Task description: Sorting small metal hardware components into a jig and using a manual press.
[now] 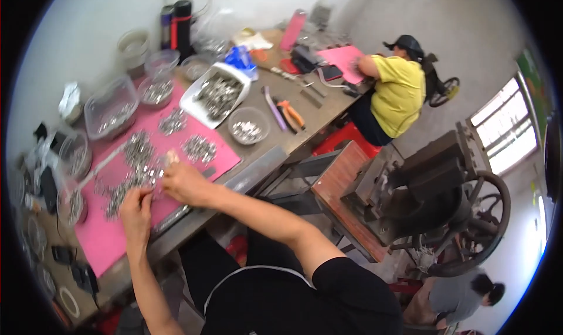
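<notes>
A bright pink mat (pixel 97 241) covers the bench in front of me, with several heaps of small shiny metal pieces (pixel 139 150) on it. My left hand (pixel 136 211) is at the heap nearest me, thumb and fingers pinched together. Just right of it, my right hand (pixel 186 184) is curled closed at the edge of the same heap. Whatever either hand pinches is too small to make out. Two smaller piles, one of them a loose metal pile (pixel 199 149), lie farther right on the mat.
A white tray (pixel 189 103) and a clear bowl (pixel 267 124) hold metal pieces; a clear plastic box (pixel 88 115) stands at the far left. Orange-handled pliers (pixel 291 113) lie to the right. A person in yellow (pixel 399 92) sits beyond, near a heavy wheeled press (pixel 422 200).
</notes>
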Demonstrator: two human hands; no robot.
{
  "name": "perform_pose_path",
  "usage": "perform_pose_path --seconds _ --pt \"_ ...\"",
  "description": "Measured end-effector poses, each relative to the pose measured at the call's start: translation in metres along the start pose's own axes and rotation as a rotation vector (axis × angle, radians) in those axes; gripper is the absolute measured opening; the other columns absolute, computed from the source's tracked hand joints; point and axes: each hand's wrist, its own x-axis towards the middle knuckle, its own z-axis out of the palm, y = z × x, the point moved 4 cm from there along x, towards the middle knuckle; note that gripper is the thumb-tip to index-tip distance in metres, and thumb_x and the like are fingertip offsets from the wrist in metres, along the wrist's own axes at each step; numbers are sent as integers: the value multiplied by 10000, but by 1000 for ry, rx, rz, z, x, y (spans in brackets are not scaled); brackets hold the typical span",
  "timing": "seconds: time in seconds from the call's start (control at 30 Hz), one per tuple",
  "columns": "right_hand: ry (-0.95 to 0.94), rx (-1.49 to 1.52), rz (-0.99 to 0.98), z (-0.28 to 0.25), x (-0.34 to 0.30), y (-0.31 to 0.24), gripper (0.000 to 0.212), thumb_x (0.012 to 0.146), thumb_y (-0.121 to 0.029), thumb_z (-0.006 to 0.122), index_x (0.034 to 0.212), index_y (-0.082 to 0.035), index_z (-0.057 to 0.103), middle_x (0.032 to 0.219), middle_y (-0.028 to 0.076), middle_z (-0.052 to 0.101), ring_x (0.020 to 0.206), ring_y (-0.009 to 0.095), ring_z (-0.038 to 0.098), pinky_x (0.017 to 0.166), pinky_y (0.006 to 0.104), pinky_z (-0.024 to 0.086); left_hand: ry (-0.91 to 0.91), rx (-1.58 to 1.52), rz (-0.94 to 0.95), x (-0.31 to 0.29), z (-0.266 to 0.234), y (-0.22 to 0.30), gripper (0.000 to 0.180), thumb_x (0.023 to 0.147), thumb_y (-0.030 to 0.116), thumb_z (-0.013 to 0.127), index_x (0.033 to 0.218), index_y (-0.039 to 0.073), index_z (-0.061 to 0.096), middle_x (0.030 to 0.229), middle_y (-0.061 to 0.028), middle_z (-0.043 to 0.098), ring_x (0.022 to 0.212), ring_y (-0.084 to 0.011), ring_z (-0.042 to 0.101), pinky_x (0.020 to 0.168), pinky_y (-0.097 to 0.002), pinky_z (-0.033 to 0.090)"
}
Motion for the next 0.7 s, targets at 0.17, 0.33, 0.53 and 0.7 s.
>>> perform_pose_path --seconds 0.17,0.33,0.53,0.7 --pt "-141 -41 -110 -21 -2 25 77 788 -140 721 769 -65 717 789 136 633 776 334 641 706 467 538 -130 91 259 16 23 13 89 879 82 691 858 6 651 866 -139 603 844 -349 593 808 -452 463" --pt "-148 127 -27 -27 1 17 92 841 -45 724 924 -46 763 854 144 647 811 342 649 734 443 526 -41 -53 84 9 10 3 131 886 149 701 966 57 747 900 -108 714 890 -310 654 863 -428 459" --pt "-185 114 -60 -24 0 5 77 831 -82 724 899 -54 748 850 114 619 860 328 627 790 446 513 -62 178 10 -2 10 8 114 876 200 743 910 91 742 880 -53 694 914 -253 620 943 -433 375" --pt "-233 40 -9 -26 -3 7 139 824 -92 739 938 -19 708 858 127 612 865 348 613 793 466 500 19 414 50 -5 18 17 132 853 223 773 876 104 721 840 -40 654 908 -244 603 970 -458 361"
